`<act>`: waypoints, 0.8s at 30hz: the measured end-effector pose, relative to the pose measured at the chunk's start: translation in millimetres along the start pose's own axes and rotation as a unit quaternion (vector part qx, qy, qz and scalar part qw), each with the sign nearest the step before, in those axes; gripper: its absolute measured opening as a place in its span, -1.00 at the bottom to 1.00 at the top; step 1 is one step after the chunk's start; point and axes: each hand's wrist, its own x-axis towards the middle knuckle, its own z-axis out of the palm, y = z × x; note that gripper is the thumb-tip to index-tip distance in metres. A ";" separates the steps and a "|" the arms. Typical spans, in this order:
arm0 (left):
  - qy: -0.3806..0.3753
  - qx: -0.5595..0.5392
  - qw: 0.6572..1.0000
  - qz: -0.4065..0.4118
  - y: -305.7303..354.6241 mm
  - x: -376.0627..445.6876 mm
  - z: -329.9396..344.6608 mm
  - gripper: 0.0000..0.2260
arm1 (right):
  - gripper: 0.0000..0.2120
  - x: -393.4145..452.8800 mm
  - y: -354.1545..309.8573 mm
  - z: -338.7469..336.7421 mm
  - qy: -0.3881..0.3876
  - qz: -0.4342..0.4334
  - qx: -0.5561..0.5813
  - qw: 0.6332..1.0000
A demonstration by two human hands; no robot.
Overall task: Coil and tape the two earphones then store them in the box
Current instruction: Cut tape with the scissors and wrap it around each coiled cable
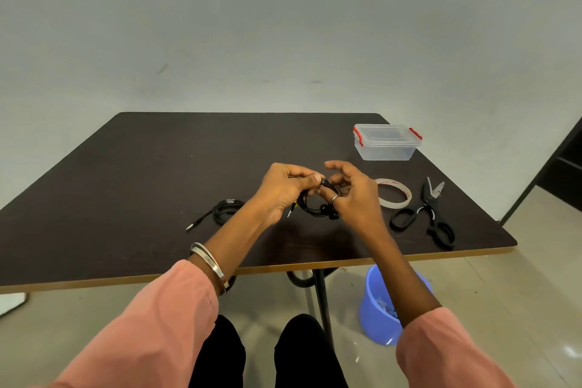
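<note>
A black coiled earphone (316,207) hangs above the dark table (157,167), held between both hands. My left hand (283,189) pinches the coil at its top, thumb and fingers curled around the wire. My right hand (352,192) holds the coil's right side with curled fingers; the earbuds dangle below. A second black earphone (225,210) lies coiled on the table to the left, its plug pointing toward the near left. The clear plastic box (385,142) with red latches stands closed at the far right.
A roll of clear tape (395,193) lies flat right of my hands. Black scissors (425,214) lie near the table's right edge. A blue bucket (382,305) stands on the floor under the table's right front edge.
</note>
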 end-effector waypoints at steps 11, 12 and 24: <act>-0.003 -0.045 0.999 -0.024 -3.0 -5.9 2.9 -0.92 | -0.46 -10.0 8.8 13.8 0.107 -0.159 -0.298 0.935; 0.000 -0.041 0.999 -0.016 -4.0 -6.0 2.6 -0.92 | -0.42 -9.5 8.1 13.2 0.094 -0.119 -0.265 0.952; 0.009 0.015 0.996 0.088 -10.0 -10.1 -1.9 -0.88 | -0.51 -9.4 -21.6 -14.5 -0.023 0.303 0.302 0.903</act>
